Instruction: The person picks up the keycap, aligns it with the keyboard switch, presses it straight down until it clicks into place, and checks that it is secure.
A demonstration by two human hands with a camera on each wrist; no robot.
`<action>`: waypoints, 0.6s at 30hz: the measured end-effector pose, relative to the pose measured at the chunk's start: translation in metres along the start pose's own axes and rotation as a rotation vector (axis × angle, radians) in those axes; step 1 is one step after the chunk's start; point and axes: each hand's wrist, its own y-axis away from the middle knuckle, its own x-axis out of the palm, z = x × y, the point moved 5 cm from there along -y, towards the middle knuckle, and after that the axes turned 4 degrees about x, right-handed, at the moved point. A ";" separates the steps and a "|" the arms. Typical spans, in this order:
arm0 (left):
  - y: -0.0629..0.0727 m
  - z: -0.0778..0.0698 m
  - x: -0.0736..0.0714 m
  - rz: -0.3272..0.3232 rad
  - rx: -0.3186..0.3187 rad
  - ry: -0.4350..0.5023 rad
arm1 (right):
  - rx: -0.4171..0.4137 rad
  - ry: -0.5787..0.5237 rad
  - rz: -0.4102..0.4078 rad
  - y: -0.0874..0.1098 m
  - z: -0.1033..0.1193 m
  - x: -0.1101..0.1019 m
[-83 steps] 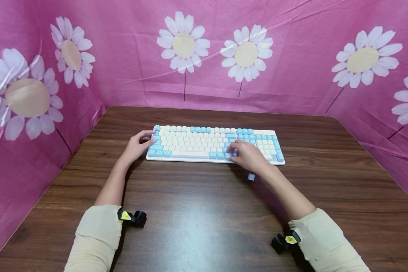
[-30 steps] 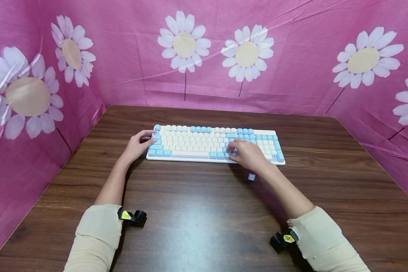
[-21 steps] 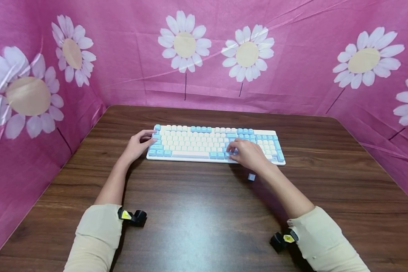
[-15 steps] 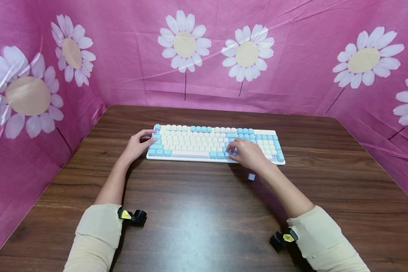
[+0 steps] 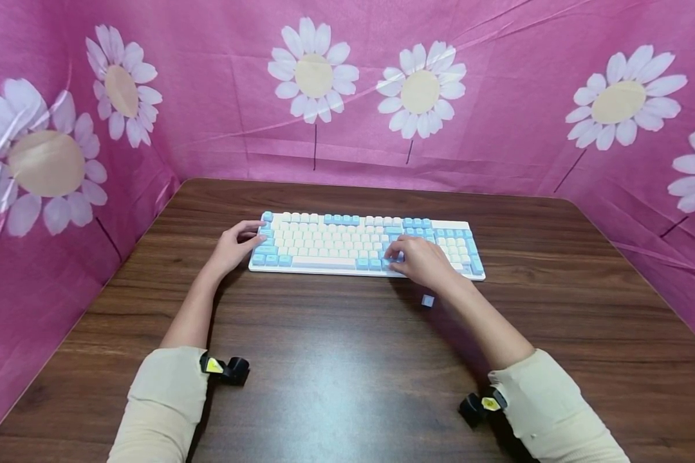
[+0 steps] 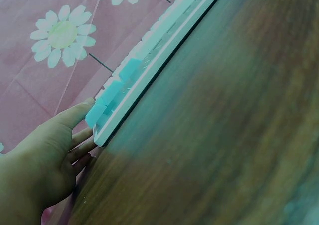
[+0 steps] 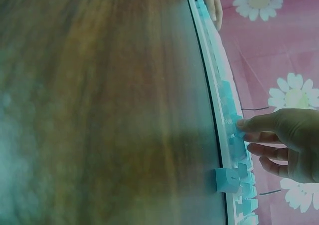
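A white and light-blue keyboard [image 5: 330, 244] lies across the table, its front edge towards me. My left hand [image 5: 231, 247] holds its left end; in the left wrist view the thumb [image 6: 75, 114] lies on the blue corner keys and the other fingers are at the side edge. Over the lower right keys my right hand [image 5: 423, 262] has thumb and fingertips brought together on a blue keycap [image 7: 239, 126], partly hidden by the thumb. A loose light-blue keycap [image 5: 428, 301] lies on the table before the keyboard, below the right hand; the right wrist view shows this loose keycap [image 7: 228, 180] closer up.
The brown wood-grain table [image 5: 324, 360] stretches around the keyboard on all sides. Behind and beside it hangs a pink cloth [image 5: 208, 96] printed with white daisies. Each sleeve carries a black wrist camera, one on the left [image 5: 234, 372] and one on the right [image 5: 475, 409].
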 end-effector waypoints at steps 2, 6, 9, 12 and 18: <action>0.000 0.000 0.000 0.003 -0.002 -0.004 | -0.002 -0.003 0.002 0.000 0.000 0.000; -0.001 0.000 0.000 0.005 -0.002 -0.001 | -0.006 -0.006 0.004 0.001 0.000 -0.001; -0.001 0.000 -0.001 0.002 0.000 0.000 | -0.008 -0.007 0.002 0.000 0.000 0.000; 0.000 0.000 -0.001 0.002 -0.001 -0.008 | -0.001 -0.014 0.003 -0.001 -0.002 0.001; 0.000 0.000 -0.001 0.000 0.006 -0.009 | 0.016 -0.043 -0.004 0.000 -0.004 0.002</action>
